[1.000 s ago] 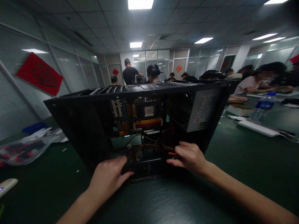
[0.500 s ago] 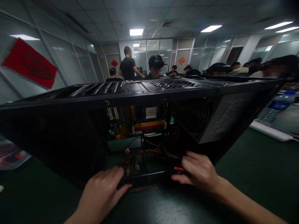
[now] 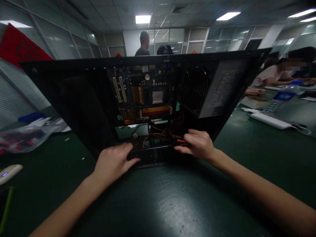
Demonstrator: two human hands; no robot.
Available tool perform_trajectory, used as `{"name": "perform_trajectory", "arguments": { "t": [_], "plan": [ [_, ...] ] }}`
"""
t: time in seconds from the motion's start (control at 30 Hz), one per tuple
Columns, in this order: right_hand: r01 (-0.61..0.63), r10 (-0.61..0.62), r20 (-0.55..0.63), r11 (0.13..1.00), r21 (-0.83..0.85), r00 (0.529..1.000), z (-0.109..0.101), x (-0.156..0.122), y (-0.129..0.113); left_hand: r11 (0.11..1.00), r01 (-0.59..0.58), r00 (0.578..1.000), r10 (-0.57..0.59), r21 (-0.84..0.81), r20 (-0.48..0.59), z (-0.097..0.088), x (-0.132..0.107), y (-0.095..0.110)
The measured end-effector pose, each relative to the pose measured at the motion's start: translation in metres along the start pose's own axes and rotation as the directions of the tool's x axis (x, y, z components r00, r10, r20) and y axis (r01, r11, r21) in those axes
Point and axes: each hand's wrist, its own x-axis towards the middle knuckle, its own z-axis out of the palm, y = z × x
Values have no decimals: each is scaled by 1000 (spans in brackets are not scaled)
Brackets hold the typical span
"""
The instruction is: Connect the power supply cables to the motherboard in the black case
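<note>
A black computer case (image 3: 158, 150) stands on the green table with its open side facing me. Inside are a motherboard (image 3: 138, 75), a silver power supply (image 3: 214, 95) with a round fan grille, and loose yellow, red and black cables (image 3: 158, 133). My left hand (image 3: 115, 158) grips the lower edge of the case near the middle left, fingers over the rim and thumb in front. My right hand (image 3: 198, 144) is closed around the same edge farther right, with a red cable (image 3: 181, 140) beside its fingers. The fingertips of both hands are partly hidden.
On the right are a water bottle (image 3: 281, 95), a white power strip (image 3: 271, 120) and an open carton (image 3: 254, 102). A plastic bag (image 3: 34, 135) lies left, near a white oval device (image 3: 10, 173). People sit and stand beyond the case.
The case has tilted back, so its top surface no longer shows and more of the motherboard does. Both hands appear higher in view, still on the lower edge.
</note>
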Motion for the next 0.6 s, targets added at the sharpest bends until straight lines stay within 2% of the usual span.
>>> {"name": "perform_trajectory", "arguments": {
  "t": [0.13, 0.3, 0.43, 0.6],
  "plan": [
    [-22, 22, -2, 1000, 12, 1000, 2, 0, -1, 998, -55, 992, 57, 15, -109, 4, 0, -3],
    [-77, 76, 18, 995, 67, 997, 5, 2, -1, 988, -98, 951, 129, 121, -282, 13, 4, -7],
    [-96, 94, 32, 992, 87, 995, 3, 4, 0, 984, -98, 941, 141, 152, -308, 16, 7, -6],
    [-66, 65, 28, 997, 41, 997, 4, -3, 0, 979, -85, 947, 138, 188, -290, 16, 5, -3]
  ]
}}
